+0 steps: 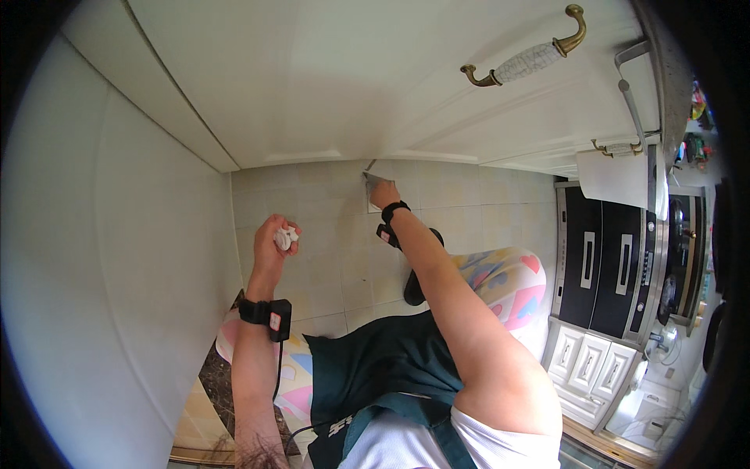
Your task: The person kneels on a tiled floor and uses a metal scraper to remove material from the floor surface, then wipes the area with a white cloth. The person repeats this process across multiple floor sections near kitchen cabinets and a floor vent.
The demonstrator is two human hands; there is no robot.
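My left hand (273, 241) is closed around a crumpled white wad (286, 238), perhaps tissue or cloth, above the tiled floor (316, 264). My right hand (384, 192) reaches down to the floor near the base of a white cabinet. Its fingers hold the edge of a thin grey, pointed piece (373, 178) over a small square floor plate (372, 207). My hand hides part of both, so the piece's material is unclear. Each wrist wears a black strap with a small black box.
White cabinet doors (351, 88) with a brass-and-ceramic handle (527, 61) rise ahead. A smooth white panel (117, 234) stands close on the left. At the right are a black built-in appliance (603, 264) and a white cloth (612, 176) hanging by the counter.
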